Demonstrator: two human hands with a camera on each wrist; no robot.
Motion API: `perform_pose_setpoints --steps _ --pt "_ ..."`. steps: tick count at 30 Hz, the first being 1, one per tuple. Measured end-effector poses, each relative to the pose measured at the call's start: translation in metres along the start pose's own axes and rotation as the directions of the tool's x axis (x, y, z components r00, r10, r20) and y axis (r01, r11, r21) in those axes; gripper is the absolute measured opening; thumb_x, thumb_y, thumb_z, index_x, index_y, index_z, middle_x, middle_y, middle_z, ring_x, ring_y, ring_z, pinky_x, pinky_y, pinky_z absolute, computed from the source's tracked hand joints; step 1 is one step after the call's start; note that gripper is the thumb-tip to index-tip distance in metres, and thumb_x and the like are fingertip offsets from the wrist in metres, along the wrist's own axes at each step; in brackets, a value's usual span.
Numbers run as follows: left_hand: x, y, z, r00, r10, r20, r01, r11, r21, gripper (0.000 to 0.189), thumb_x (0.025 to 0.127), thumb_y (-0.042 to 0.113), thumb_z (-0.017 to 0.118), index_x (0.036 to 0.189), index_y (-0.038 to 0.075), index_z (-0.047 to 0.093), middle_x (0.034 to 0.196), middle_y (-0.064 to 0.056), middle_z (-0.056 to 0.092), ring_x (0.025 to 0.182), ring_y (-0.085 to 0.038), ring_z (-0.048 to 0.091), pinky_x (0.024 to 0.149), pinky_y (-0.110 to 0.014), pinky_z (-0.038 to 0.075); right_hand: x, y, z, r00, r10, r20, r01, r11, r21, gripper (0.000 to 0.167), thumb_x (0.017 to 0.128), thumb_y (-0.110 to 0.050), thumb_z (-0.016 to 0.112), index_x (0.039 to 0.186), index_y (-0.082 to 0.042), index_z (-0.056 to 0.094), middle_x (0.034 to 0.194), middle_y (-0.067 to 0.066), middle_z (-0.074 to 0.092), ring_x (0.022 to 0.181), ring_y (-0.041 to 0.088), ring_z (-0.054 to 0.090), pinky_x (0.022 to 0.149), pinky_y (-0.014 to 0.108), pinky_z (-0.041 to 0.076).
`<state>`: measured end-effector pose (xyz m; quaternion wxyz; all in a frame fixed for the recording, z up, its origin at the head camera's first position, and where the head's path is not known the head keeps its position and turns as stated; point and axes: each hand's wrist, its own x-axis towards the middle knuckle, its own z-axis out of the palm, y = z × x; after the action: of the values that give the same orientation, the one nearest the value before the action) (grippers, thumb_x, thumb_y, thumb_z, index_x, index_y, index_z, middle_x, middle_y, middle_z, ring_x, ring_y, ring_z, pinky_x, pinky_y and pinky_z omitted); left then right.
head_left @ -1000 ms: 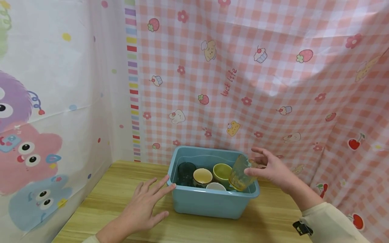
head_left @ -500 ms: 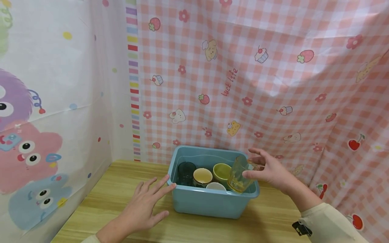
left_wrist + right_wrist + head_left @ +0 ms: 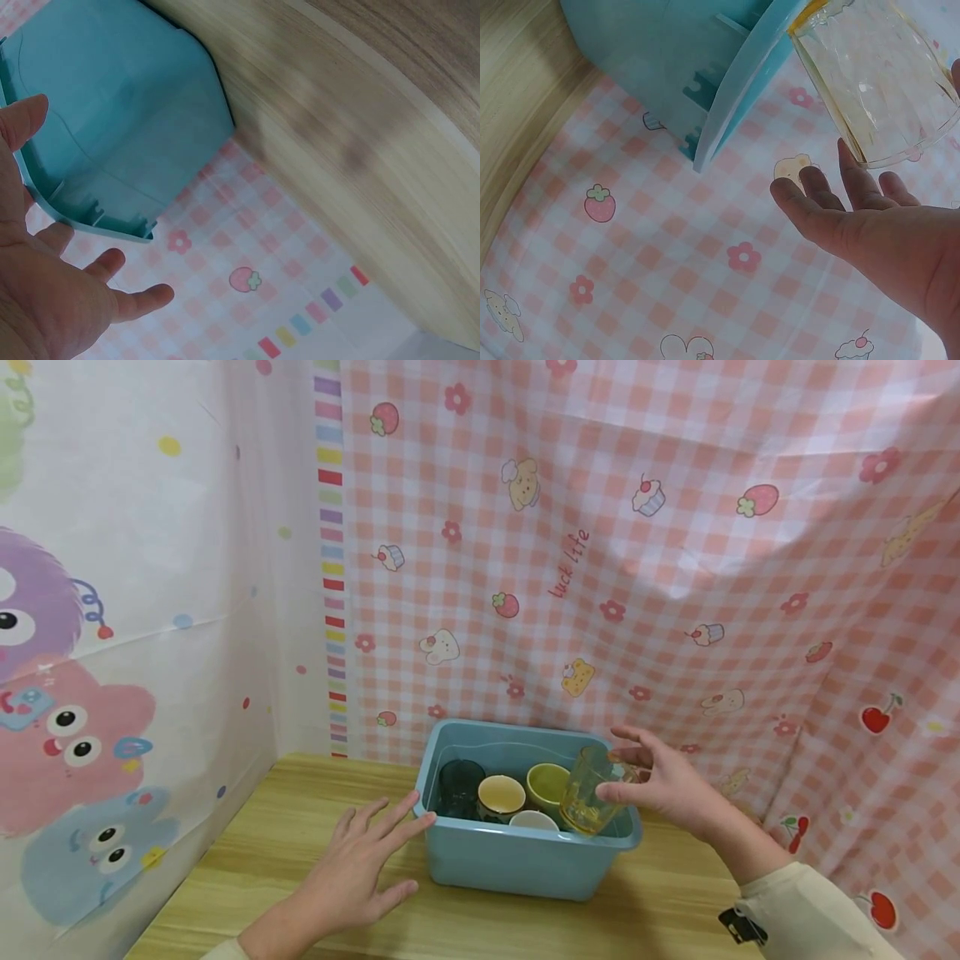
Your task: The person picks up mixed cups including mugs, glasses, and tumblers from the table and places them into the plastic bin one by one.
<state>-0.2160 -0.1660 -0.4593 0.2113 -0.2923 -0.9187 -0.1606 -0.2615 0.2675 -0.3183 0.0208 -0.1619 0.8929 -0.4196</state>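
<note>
My right hand (image 3: 667, 781) pinches a clear drinking glass (image 3: 588, 793) with an amber base near its rim, thumb on the near side. The glass leans, base down and to the left, inside the right end of a blue plastic bin (image 3: 517, 860). In the right wrist view the ribbed glass (image 3: 877, 82) shows its open mouth towards the palm, and its base overlaps the bin's rim (image 3: 735, 90). My left hand (image 3: 352, 868) has its fingers spread, fingertips at the bin's left front corner. The left wrist view shows that hand (image 3: 60, 292) beside the bin wall (image 3: 127, 97).
Inside the bin stand a dark cup (image 3: 460, 785), a cream-lined cup (image 3: 501, 795), a yellow-green cup (image 3: 547, 783) and a white cup (image 3: 533, 820). The bin rests on a wooden table (image 3: 315, 802) against a pink checked cloth (image 3: 480, 560). A white printed cloth (image 3: 150, 610) hangs at the left.
My right hand and the glass have shifted slightly left, and the glass sits a little lower and more upright in the bin. My left hand stays at the corner.
</note>
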Motion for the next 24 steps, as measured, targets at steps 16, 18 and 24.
perform_pose_setpoints --steps 16,18,24 --pt "-0.001 0.0 -0.001 1.0 0.01 -0.01 -0.01 1.0 0.005 0.088 0.086 0.04 0.09 0.163 0.033 0.046 0.175 -0.003 0.037 0.141 -0.053 0.053 0.101 -0.086 0.042 0.003 0.008 0.007 0.998 -0.055 0.018 0.056 0.994 -0.091 0.096 0.09 -0.035 0.088 0.166 -0.013 0.033 0.154 0.03 0.056 0.136 0.051 0.058 0.094 0.046 0.059" --pt "-0.001 0.0 -0.001 1.0 0.009 -0.01 -0.009 1.0 0.005 0.088 0.086 0.04 0.089 0.163 0.033 0.046 0.175 -0.003 0.037 0.141 -0.053 0.053 0.102 -0.086 0.041 0.004 0.009 0.008 0.998 -0.065 0.022 0.067 0.991 -0.115 0.097 0.089 -0.036 0.088 0.166 -0.013 0.033 0.153 0.029 0.057 0.137 0.052 0.058 0.094 0.046 0.059" --pt "-0.001 0.0 0.0 1.0 0.0 0.001 0.0 1.0 0.006 0.089 0.086 0.041 0.089 0.163 0.034 0.045 0.176 -0.002 0.036 0.142 -0.053 0.052 0.102 -0.087 0.04 0.004 0.01 0.01 0.997 -0.063 0.043 0.069 0.984 -0.165 0.101 0.087 -0.038 0.089 0.167 -0.016 0.03 0.153 0.027 0.057 0.127 0.051 0.064 0.085 0.041 0.057"
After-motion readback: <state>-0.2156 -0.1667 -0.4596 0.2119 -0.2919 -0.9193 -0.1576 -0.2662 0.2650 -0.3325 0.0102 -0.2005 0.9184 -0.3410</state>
